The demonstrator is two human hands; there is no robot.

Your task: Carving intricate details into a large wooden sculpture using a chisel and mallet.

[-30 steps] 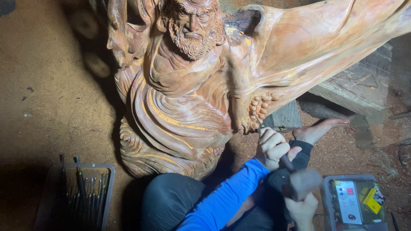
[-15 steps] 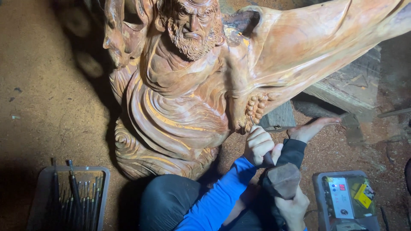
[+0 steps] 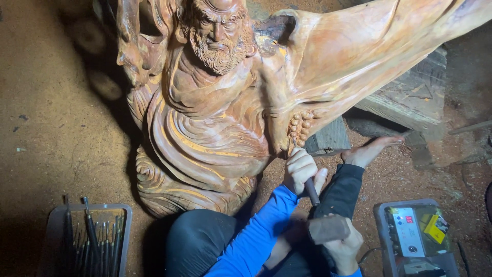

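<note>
Low in the centre-right of the frame I see my left hand (image 3: 301,169) clenched round a chisel (image 3: 311,191) aimed at the wooden statue (image 3: 215,128)'s beaded lower edge, my right hand (image 3: 344,245) gripping the mallet (image 3: 328,229) just behind its butt, ready to strike

left hand (image 3: 301,169) grips chisel (image 3: 311,191) at carved statue (image 3: 215,118) | right hand (image 3: 344,247) holds mallet (image 3: 328,229)

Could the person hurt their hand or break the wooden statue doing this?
Possibly. The mallet in the right hand hangs close behind the left hand gripping the chisel; a miss might hit fingers. The tip sits by the carving's small beads, which might chip. The bare foot lies nearby too.
</note>
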